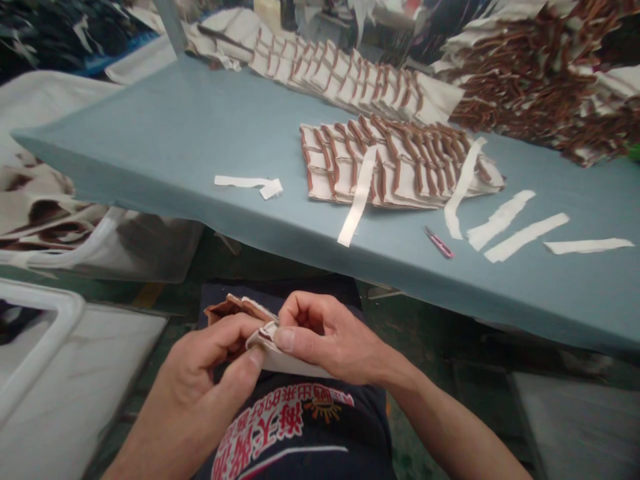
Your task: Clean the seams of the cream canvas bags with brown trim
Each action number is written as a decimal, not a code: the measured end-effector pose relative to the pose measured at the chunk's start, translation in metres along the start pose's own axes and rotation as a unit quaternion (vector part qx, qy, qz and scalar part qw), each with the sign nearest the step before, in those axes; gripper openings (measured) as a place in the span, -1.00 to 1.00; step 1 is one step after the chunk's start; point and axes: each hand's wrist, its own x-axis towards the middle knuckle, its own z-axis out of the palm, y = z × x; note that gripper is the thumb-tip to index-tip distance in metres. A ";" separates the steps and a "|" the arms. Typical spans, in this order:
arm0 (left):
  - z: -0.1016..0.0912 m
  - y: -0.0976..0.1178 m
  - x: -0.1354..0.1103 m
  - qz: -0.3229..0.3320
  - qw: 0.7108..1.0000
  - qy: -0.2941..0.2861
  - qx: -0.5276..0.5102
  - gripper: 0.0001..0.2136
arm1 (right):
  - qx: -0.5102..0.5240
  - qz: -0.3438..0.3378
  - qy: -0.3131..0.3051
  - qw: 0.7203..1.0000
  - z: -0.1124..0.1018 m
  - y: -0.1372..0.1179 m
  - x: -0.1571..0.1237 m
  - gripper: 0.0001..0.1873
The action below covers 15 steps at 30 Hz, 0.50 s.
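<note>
Over my lap, both hands pinch one folded piece of cream fabric with brown edging. My left hand grips its near-left edge between thumb and fingers. Close beside it, my right hand presses thumb and forefinger on the folded edge. Brown and cream layers stick up behind my left fingers; whether they belong to the same piece I cannot tell. The dark apron with red and white lettering lies under the work.
Across the blue-covered table lie overlapping rows of cream and brown pieces, white strips and pink thread snips. A tall brown and cream pile stands at back right. White plastic bins are at left.
</note>
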 end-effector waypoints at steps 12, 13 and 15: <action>-0.002 -0.025 0.000 -0.042 0.998 0.012 -0.039 -0.70 | -0.113 -0.047 0.049 0.991 0.004 0.009 0.005 -0.44; -0.003 -0.024 0.000 -0.041 0.998 0.012 -0.037 -0.70 | -0.112 -0.044 0.048 0.992 0.004 0.010 0.005 -0.44; -0.004 -0.024 -0.001 -0.040 0.998 0.007 -0.037 -0.73 | -0.109 -0.038 0.048 0.992 0.004 0.010 0.006 -0.45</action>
